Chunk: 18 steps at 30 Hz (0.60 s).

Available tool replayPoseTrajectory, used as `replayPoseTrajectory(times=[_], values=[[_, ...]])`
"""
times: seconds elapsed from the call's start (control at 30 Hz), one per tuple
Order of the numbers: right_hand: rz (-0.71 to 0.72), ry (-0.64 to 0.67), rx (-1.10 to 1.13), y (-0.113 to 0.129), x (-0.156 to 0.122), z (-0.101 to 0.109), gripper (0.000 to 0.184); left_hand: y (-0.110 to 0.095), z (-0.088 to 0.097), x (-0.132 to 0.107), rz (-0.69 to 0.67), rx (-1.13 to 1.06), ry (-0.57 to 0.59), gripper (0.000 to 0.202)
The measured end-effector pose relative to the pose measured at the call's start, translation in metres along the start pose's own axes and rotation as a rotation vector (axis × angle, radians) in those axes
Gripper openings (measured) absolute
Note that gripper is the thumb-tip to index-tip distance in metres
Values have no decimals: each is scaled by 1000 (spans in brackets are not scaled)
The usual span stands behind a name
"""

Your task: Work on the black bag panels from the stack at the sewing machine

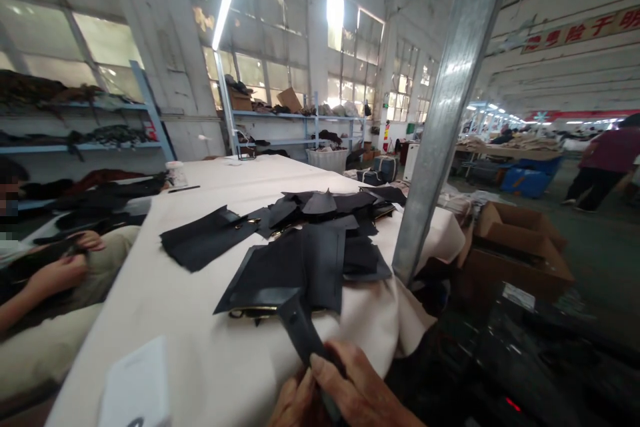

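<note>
At the bottom of the head view, my right hand [357, 383] pinches a black strip of leather-like material [299, 327] between thumb and fingers. My left hand [295, 400] is closed low beside it, against the same strip; its lower part is cut off by the frame edge. The strip's free end points up and away, overlapping the near edge of a black panel with a gold zipper [255, 311]. Around that lie several more flat black pieces [200, 237], some with gold zippers, piled loosely on the white-covered table [210, 320].
A metal post [440, 113] rises at the table's right side. A white box-like object [137, 383] stands at the near left. Another person's hands [65, 270] handle dark material at left. Cardboard boxes [520, 247] sit on the floor at right. Loaded shelves [290, 115] line the wall.
</note>
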State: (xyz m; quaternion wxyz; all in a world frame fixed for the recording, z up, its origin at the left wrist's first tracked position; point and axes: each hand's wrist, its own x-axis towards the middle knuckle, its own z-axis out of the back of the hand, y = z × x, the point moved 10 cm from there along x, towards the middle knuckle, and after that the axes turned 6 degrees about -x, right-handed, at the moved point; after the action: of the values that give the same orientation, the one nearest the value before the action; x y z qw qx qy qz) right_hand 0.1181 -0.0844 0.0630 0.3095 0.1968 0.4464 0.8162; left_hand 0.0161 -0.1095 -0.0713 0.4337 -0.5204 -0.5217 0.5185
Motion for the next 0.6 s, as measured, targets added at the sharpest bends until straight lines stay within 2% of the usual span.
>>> replayPoseTrajectory(times=[0.13,0.23,0.33,0.4,0.5,0.6], values=[[-47,35,-17,2,4,-13,52,16,19,4,4,55,-65,43],[-36,17,-4,7,3,-18,51,16,18,1,3,56,-101,52],[-191,-88,92,-1,-4,-14,53,0,5,-9,-38,9,-127,65],[-256,-110,159,-2,-11,-15,57,-17,-6,-17,-72,-48,-147,65],[-221,-96,187,9,-21,-21,61,-38,-20,-31,-85,-188,-180,59],[-193,-135,181,9,-35,-29,62,-44,-21,-50,-45,-342,-238,49]])
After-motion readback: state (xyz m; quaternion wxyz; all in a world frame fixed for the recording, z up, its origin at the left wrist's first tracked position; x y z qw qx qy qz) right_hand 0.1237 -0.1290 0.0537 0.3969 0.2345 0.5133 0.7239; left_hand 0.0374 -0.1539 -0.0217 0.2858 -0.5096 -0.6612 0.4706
